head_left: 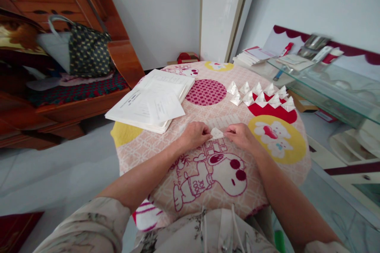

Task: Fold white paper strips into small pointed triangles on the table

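A small white piece of folded paper [217,133] is held between my two hands, low over the table. My left hand [196,134] pinches its left corner, and my right hand [238,133] pinches the right one. Its middle bulges up into a rough triangle. Behind my hands, two rows of folded paper triangles [260,99] stand at the back right of the round table. To the left lies a stack of printed white paper [142,101], with a few smaller sheets on top.
A patterned cloth [204,114] covers the round table. On the right stands a glass-topped cabinet [335,91] carrying papers, a red bottle [286,49] and metal bowls [315,43]. At the left, a wooden bench [126,59] holds a dark patterned bag [89,49].
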The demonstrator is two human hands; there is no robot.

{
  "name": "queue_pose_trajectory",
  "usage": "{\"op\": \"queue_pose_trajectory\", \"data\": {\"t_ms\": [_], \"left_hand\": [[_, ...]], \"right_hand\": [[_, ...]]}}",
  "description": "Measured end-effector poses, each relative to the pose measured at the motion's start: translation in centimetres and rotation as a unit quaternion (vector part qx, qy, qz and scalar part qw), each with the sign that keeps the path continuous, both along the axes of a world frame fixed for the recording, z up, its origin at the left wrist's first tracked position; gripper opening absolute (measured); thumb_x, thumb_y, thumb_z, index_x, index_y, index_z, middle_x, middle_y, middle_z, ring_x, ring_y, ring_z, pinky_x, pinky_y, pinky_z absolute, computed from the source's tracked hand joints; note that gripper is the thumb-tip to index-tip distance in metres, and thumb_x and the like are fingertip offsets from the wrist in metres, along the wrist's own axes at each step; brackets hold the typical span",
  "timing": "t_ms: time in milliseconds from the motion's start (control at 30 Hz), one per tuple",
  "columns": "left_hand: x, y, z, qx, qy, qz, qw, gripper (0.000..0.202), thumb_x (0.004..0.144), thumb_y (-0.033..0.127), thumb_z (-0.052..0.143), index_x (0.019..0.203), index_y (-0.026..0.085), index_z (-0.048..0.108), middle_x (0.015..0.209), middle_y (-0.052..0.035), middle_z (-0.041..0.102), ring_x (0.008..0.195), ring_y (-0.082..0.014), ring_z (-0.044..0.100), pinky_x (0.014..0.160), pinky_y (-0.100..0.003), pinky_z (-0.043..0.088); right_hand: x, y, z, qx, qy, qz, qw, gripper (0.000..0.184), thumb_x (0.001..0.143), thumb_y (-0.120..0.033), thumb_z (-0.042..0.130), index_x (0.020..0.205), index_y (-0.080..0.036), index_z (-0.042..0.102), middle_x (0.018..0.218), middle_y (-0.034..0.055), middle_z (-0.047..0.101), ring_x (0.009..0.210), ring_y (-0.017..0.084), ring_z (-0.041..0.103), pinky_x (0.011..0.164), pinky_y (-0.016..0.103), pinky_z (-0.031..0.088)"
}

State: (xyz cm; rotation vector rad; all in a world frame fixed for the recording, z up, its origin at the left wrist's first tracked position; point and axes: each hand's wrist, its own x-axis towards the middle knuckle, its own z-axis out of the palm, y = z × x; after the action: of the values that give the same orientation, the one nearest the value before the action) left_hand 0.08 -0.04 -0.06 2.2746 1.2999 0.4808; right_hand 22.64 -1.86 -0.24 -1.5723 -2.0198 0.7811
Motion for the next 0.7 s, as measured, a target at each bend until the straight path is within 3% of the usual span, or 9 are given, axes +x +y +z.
{"op": "queue_pose_trajectory", "data": {"t_ms": [200, 400, 700], "left_hand": [[0.3, -0.1, 0.7, -0.059, 0.023, 0.034, 0.997, 0.017, 0.081, 0.026, 0.068, 0.072, 0.015, 0.076, 0.067, -0.0017, 0.069, 0.060, -0.0123, 0.056, 0.060, -0.024, 0.039], [0.7, 0.0, 0.9, -0.055, 0.047, 0.046, 0.996, 0.015, 0.080, 0.023, 0.068, 0.071, 0.014, 0.076, 0.064, -0.0021, 0.069, 0.057, -0.0116, 0.054, 0.059, -0.025, 0.037], [0.6, 0.3, 0.4, -0.064, 0.021, 0.036, 0.997, 0.014, 0.079, 0.020, 0.068, 0.068, 0.014, 0.075, 0.061, -0.0022, 0.068, 0.056, -0.0114, 0.054, 0.059, -0.025, 0.037]], "right_hand": [[-0.5, 0.1, 0.3, -0.048, -0.033, -0.043, 0.997, 0.022, 0.078, -0.028, 0.059, 0.060, -0.016, 0.064, 0.051, -0.0012, 0.055, 0.050, 0.011, 0.045, 0.049, 0.025, 0.028], [-1.0, 0.0, 0.9, -0.058, -0.068, -0.060, 0.994, 0.020, 0.079, -0.025, 0.061, 0.063, -0.015, 0.066, 0.054, -0.0001, 0.058, 0.053, 0.012, 0.048, 0.053, 0.025, 0.030], [-1.3, -0.1, 0.1, 0.016, -0.142, -0.052, 0.988, 0.019, 0.084, -0.022, 0.062, 0.071, -0.014, 0.073, 0.061, 0.0028, 0.063, 0.058, 0.013, 0.051, 0.057, 0.027, 0.031]]}}
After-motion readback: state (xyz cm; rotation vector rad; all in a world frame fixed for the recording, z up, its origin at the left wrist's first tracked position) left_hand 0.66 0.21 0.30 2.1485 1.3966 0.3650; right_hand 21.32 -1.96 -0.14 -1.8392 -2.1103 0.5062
